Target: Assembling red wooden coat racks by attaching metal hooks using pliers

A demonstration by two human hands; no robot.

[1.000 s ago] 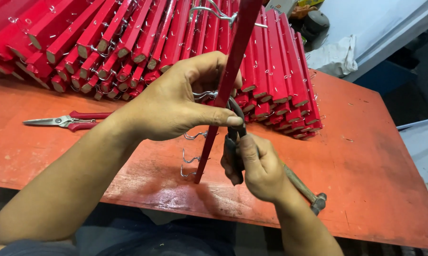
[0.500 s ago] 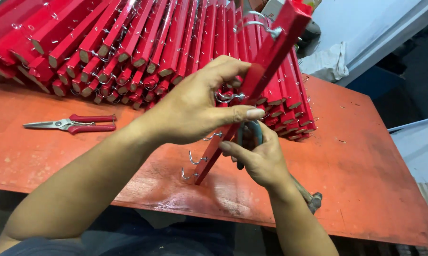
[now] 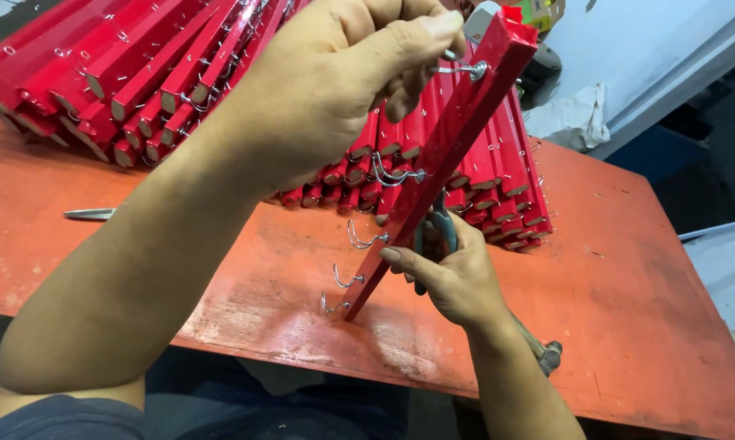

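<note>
1. Two bare hands work one red wooden bar, which leans tilted with its lower end on the orange table.
2. Left hand pinches a metal hook at the bar's top.
3. Right hand closes around teal-handled pliers against the bar's middle.
4. Behind lies a pile of red bars; a small yellow box sits at the top edge.

Stacked red bars, white rag
</note>
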